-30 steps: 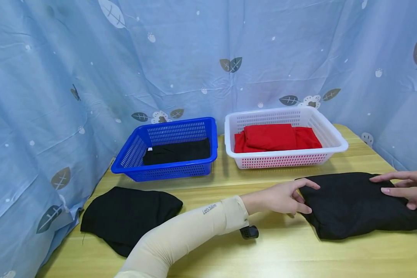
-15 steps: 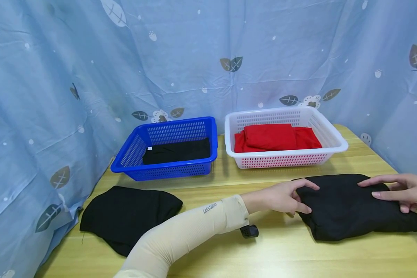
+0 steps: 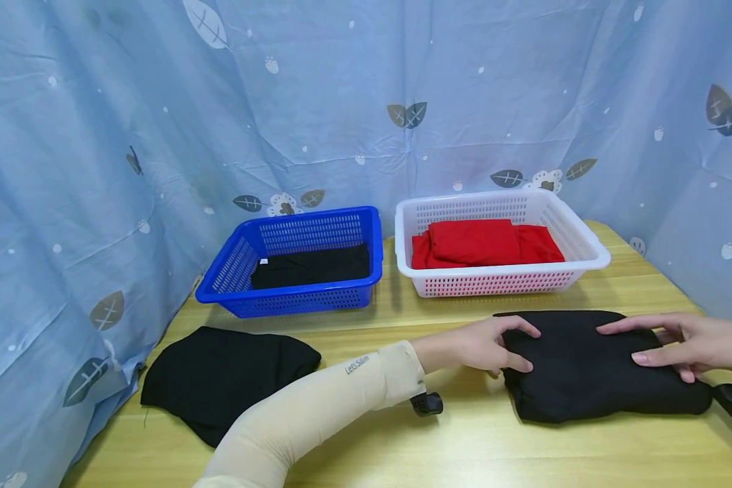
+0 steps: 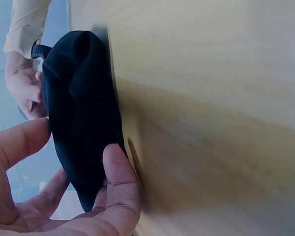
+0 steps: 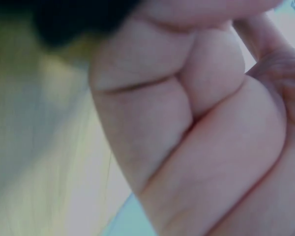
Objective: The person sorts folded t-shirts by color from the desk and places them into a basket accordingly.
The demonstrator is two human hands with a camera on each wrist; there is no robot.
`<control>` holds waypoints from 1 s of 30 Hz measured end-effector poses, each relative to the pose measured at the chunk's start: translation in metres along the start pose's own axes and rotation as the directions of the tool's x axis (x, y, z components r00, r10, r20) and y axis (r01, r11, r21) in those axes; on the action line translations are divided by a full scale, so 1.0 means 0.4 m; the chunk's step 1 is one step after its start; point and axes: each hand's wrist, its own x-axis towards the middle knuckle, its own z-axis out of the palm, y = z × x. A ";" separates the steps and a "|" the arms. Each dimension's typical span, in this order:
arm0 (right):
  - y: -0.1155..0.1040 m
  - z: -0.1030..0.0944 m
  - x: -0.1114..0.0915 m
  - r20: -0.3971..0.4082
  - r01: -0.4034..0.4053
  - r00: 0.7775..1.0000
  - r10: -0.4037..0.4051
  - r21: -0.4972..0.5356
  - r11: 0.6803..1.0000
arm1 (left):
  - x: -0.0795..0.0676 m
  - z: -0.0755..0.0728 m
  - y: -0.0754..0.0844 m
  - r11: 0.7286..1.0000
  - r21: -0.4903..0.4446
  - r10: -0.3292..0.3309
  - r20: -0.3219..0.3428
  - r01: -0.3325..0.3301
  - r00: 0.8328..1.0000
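A thick folded black cloth (image 3: 576,366) lies over the right part of the table, its edges rounded and soft. My left hand (image 3: 478,344) grips its left end. In the left wrist view the bundle (image 4: 81,108) sits between my thumb and fingers, with fingertips tucked along the table side. Over the right end, my right hand (image 3: 695,344) holds on with thumb and index finger on top and the other fingers curled under. The right wrist view is mostly filled by those curled fingers (image 5: 142,113), with dark cloth blurred at the top corner.
Behind stand a blue basket (image 3: 305,293) with black cloth (image 3: 311,266) inside and a white basket (image 3: 494,272) holding folded red cloth (image 3: 476,242). Another black cloth (image 3: 226,373) lies flat at left, beside my left sleeve (image 3: 323,407). Blue curtain (image 3: 341,102) surrounds the table (image 3: 463,454).
The folded black cloth has shifted left and slightly toward me. My right hand has moved left with its end; my left hand has moved a little left too.
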 end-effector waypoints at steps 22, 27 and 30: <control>-0.118 0.104 0.108 -0.005 0.052 0.999 -0.052 -0.084 0.995 | -0.086 -0.116 -0.104 1.000 -0.023 -0.014 -0.048 0.013 0.999; -0.137 0.121 0.135 -0.004 0.085 0.996 -0.086 -0.103 0.991 | -0.108 -0.134 -0.122 1.000 -0.026 -0.013 -0.058 0.012 0.998; -0.147 0.130 0.152 -0.022 0.096 0.995 -0.100 -0.144 0.985 | -0.122 -0.145 -0.132 0.999 -0.037 -0.024 -0.061 0.022 0.998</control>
